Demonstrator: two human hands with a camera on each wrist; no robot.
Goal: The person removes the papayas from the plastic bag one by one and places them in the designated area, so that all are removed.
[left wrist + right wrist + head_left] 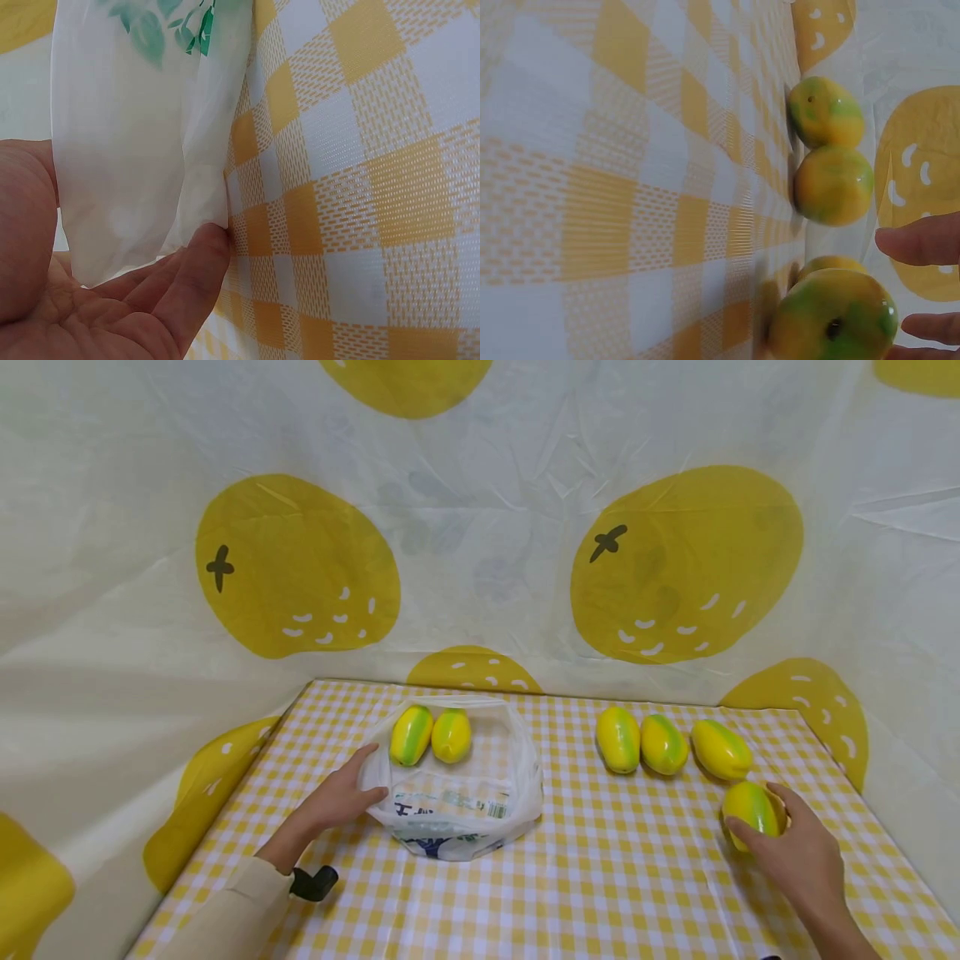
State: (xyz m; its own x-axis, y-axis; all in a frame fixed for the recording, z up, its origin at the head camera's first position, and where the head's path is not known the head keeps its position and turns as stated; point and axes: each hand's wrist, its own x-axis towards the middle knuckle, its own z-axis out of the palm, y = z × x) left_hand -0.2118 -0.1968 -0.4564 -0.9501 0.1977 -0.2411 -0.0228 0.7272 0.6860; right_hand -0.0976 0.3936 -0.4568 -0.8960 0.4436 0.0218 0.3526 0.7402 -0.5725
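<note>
A white translucent plastic bag [525,777] lies with its mouth spread wide toward me, two yellow-green papayas [411,737] inside near the back. On the bag's left edge is my left hand [341,793]; in the left wrist view the plastic [142,165] sits between thumb and fingers, a fingertip against it. Over at the right, my right hand [806,852] is at the nearest loose papaya [750,814]. The right wrist view shows thumb and fingers spread apart close above this papaya [821,322], the thumb off its surface.
Behind the right hand, three more papayas [663,745] lie in a loose row. A yellow-and-white checked cloth [600,877] covers the table. Pale sheeting printed with large yellow fruit [690,560] hangs along the back and sides.
</note>
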